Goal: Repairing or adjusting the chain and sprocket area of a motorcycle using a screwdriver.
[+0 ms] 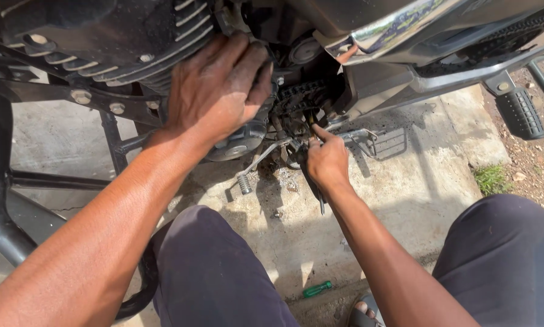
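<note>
Bare concrete slab [417, 200] lay open between the knees, a green screwdriver [316, 289] well behind; right hand [327, 160] gripped a dark tool [313, 188], probably pliers, at the drive chain [299, 97], left hand [217, 85] spread flat on the engine casing [102, 42].

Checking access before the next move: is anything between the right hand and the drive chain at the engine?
Nothing visible blocks it. The right hand already reaches the drive chain, gripping a dark tool, forefinger pointing at the links. The left hand rests on the engine case beside the chain, not across it. The gear lever lies lower left.
</note>
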